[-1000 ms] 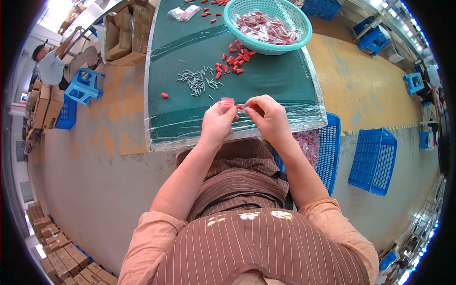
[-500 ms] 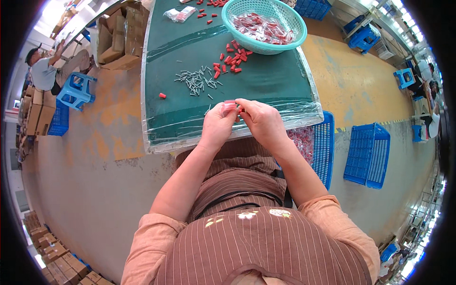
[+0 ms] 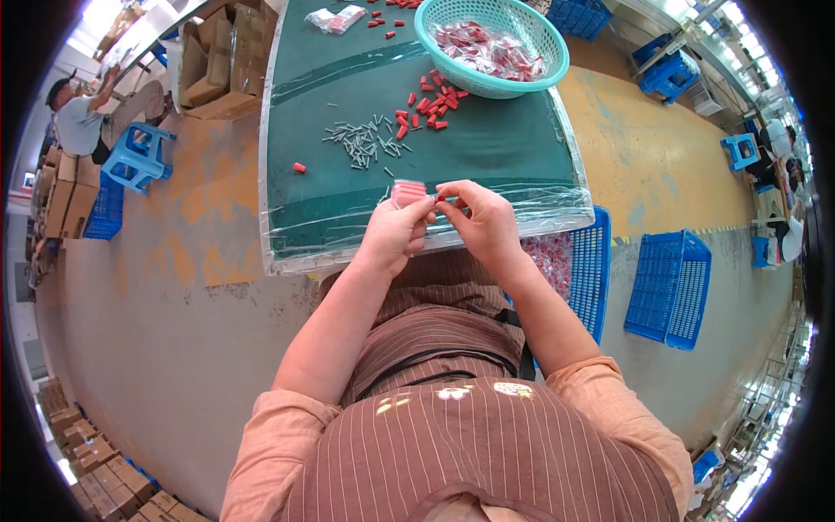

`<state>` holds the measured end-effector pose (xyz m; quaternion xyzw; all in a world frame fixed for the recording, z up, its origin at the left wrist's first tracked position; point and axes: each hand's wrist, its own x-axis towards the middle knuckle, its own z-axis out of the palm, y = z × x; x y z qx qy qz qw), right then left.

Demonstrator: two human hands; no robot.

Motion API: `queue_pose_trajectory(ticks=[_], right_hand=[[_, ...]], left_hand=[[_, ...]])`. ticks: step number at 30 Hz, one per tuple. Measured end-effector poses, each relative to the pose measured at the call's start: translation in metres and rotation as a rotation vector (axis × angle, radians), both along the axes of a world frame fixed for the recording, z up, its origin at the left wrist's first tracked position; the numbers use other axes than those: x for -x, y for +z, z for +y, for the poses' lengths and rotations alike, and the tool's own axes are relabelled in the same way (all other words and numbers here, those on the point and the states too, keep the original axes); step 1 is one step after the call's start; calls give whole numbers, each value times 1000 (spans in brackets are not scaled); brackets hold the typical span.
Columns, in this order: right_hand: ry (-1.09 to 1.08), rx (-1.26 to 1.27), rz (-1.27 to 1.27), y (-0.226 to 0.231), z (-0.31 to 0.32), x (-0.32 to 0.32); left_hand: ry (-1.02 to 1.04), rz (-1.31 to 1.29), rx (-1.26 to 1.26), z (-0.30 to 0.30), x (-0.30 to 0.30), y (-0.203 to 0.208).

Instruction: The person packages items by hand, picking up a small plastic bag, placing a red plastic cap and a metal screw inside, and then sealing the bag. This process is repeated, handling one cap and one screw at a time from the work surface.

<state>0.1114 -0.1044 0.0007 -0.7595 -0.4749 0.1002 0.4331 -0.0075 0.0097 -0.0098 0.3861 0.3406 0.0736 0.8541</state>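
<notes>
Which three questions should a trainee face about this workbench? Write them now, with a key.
1. What colour is the round plastic basket?
2. Fill the gap: in this view, the thin grey pins lie to the ____ of the scattered red cylindrical pieces beside the basket.
3. Which hand holds the small clear packet with red contents: (A) right, (B) left, (C) neither?

Key: 1. Turquoise; 2. left; 3. B, the left hand.

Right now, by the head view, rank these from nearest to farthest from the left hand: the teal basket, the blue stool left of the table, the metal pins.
1. Metal pins: on the table, just ahead of the left hand.
2. Teal basket: farther ahead, to the right.
3. Blue stool: off to the left, beyond the table's edge.
</notes>
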Motion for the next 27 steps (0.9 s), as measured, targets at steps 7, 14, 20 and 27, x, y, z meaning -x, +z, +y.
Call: queue_pose_trajectory(ticks=[7, 14, 20, 27], right_hand=[[121, -226, -212, -3, -5, -4], [131, -147, -35, -5, -12, -12], [62, -194, 498, 3, -16, -9], [79, -104, 354, 13, -21, -15]], left_hand=[[69, -12, 172, -3, -6, 11], [-54, -73, 118, -5, -2, 14], [-78, -46, -490, -17, -10, 19], [-11, -74, -718, -17, -10, 8]])
